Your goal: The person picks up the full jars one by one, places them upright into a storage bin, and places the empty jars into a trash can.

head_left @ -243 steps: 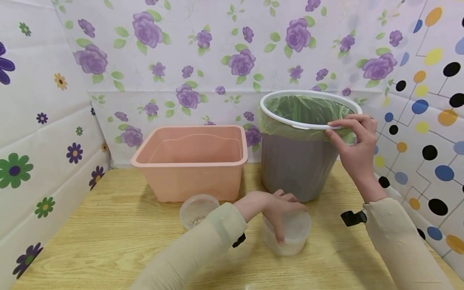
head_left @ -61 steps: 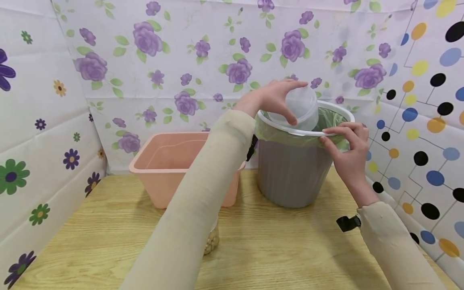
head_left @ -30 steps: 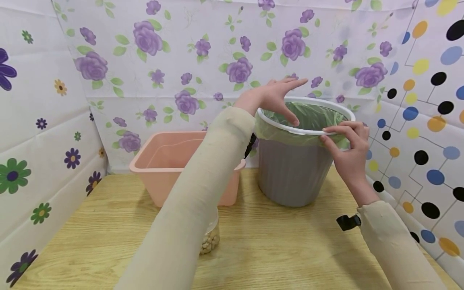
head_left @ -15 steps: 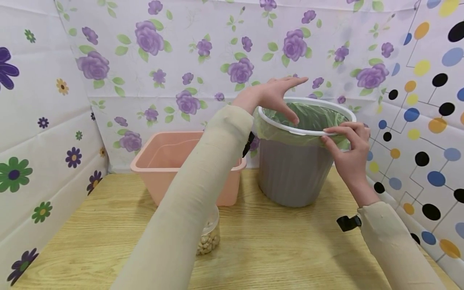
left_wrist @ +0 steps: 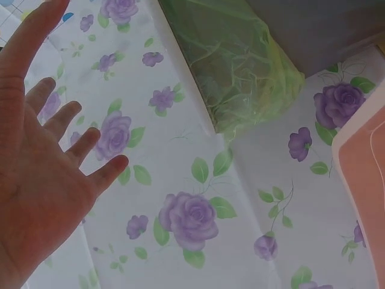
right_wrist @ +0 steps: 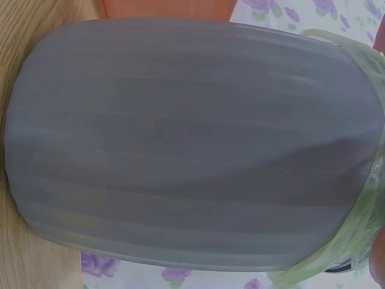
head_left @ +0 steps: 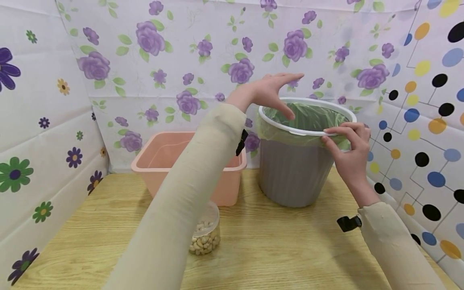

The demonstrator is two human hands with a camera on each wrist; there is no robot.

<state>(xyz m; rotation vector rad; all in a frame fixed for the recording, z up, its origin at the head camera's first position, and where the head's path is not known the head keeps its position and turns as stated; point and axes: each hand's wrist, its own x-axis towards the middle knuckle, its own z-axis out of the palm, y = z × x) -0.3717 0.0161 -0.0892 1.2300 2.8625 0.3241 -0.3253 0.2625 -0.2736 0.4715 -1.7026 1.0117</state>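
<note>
While the wall panels at 9 o'clock carry only printed flowers, the items sit mid-table and rightward.

Tub (head_left: 188, 161), pink, rectangular, at the back of the table (head_left: 90, 225), about 11 o'clock from the jar. Nothing visible inside it.

Jar (head_left: 204, 235), clear, low, holding pale nuts or beans; stands on the table just in front of the tub, partly hidden behind the left sleeve.

Left hand (head_left: 270, 92): fingers (left_wrist: 72, 144) straight and spread, palm down, holding nothing. It hangs above the bin's rim at the bin's 10 o'clock. Two seconds ago this hand held a clear container tipped over the bin mouth; a second ago the container was gone from the hand and out of view. Judged: it went into the bin, so that drop looks finished, and the hand has since lifted slightly.

Bin (head_left: 295, 169), grey, ribbed, upright at the table's 2 o'clock, just beside the tub. Green liner (head_left: 308, 114) folded over a white rim ring (head_left: 275, 125); the liner bunches loosely below the rim.

Right hand (head_left: 348, 147): fingers curled, pinching rim and liner at the bin's 4 o'clock, unchanged throughout.
</note>
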